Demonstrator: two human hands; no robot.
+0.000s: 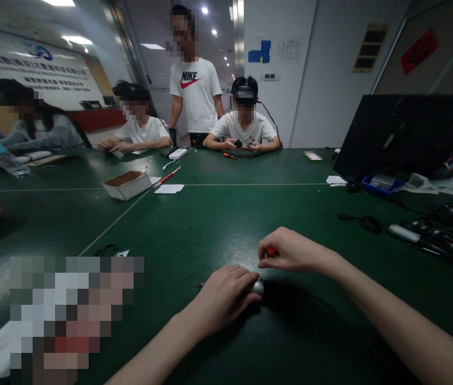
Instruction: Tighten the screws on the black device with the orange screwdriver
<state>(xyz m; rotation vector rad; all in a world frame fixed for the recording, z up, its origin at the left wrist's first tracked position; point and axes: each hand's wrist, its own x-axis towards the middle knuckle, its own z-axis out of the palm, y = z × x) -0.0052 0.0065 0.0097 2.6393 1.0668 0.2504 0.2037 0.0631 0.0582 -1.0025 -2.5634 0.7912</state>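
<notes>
My left hand (228,291) is wrapped over a silver cylindrical tool (257,287) lying close to the green tabletop. Only its rounded silver end shows past my fingers, and a narrow tip (201,285) pokes out on the other side. From the silver end a dark cable (330,307) seems to run off to the lower right. Just above and to the right, my right hand (286,250) is closed in a pinch around a small red-orange piece (271,251), perhaps a screwdriver handle. Most of that piece is hidden by the fingers.
An open cardboard box (127,185) stands left of centre, beside white paper (169,189) and a red pencil-like stick (168,176). On the right are a black monitor (406,136), a blue tray (382,184) and a silver corded tool (404,233). Several people are around the table (290,206).
</notes>
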